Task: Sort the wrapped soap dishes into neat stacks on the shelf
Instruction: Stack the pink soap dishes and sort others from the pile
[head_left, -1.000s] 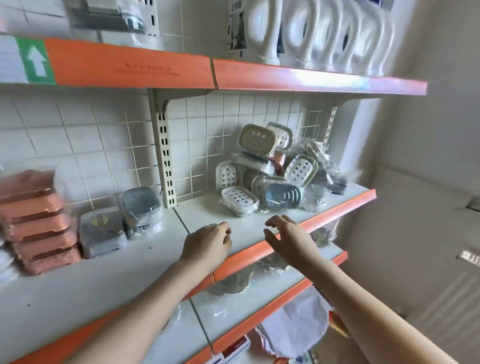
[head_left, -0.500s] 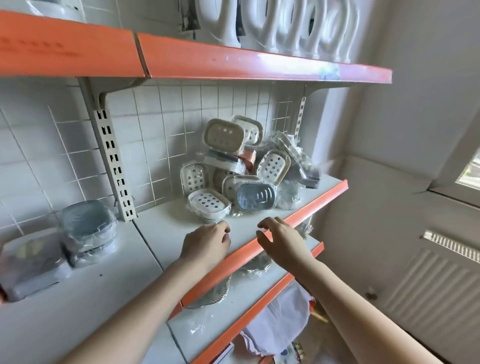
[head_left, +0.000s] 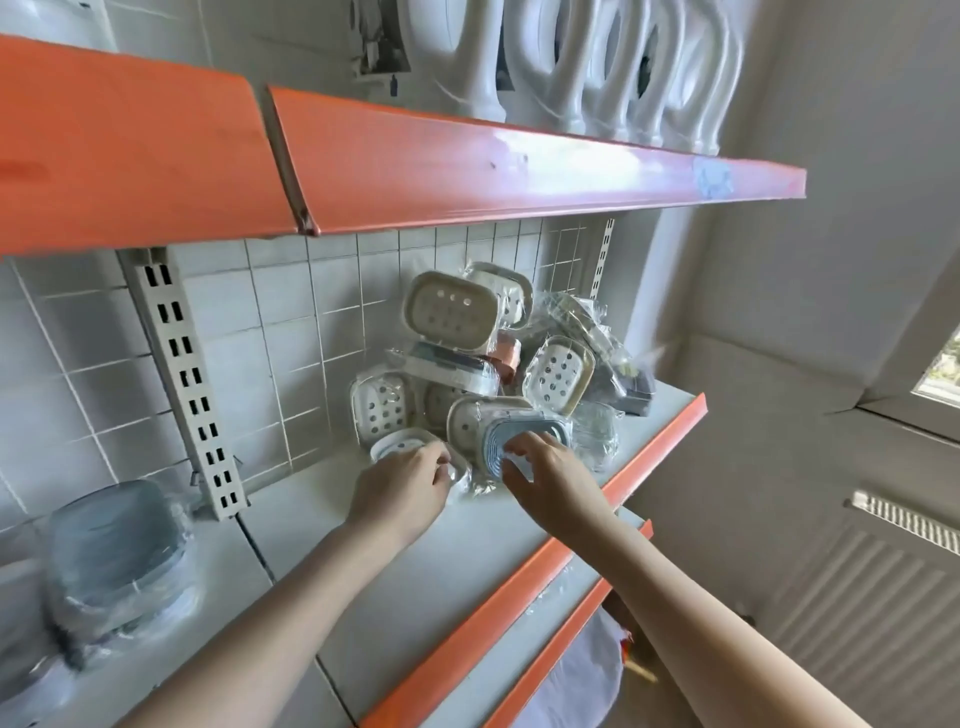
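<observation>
Wrapped soap dishes (head_left: 498, 364) lie in a loose heap at the back right of the white shelf (head_left: 332, 525), leaning on the tiled wall (head_left: 291, 312); about ten are discernible, exact count unclear through the film. Left hand (head_left: 400, 493): grip curled on a white perforated dish (head_left: 397, 444) at the heap's front; right hand (head_left: 550, 478): grip pinching a blue ribbed dish (head_left: 519, 428) beside it. Bare shelf lies between heap and orange front edge (head_left: 571, 530); one stack of grey wrapped tubs (head_left: 119, 561) stands well left, beyond the slotted upright (head_left: 187, 384).
</observation>
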